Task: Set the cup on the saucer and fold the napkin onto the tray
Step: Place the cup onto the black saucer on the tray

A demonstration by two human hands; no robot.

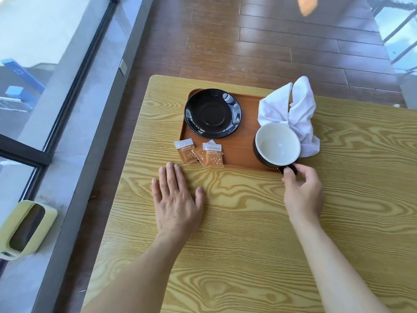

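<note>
We're at a light wood-grain table (248,222) next to a big window, with brown plank flooring past the far edge. On the table sits an orange-brown tray (246,123).

Our left hand (176,199) lies flat on the tabletop, palm down, fingers spread and pointing away from us, gripping nothing. Just past its fingertips are three small brown sugar packets (199,152), lying partly over the tray's near edge. Further out beyond those, on the tray, is the black saucer (213,114), nothing on it.

Our right hand (303,188) reaches forward with the wrist bent a bit, thumb and fingers pinched on the dark handle of the cup (278,144). The cup is right at the fingertips, at the near right end of the tray, well apart from the saucer. It's white inside, dark outside, and looks tipped toward us, though that could just be the wide lens. We can't tell if its base is touching the tray or lifted.

Just beyond the cup is the white napkin (293,109), crumpled, half on the tray and half spilling onto the table. The cup hides its lower part. The handle is mostly covered by the fingers, and the packet print is too small to read. Both forearms are cut off at the bottom edge.
</note>
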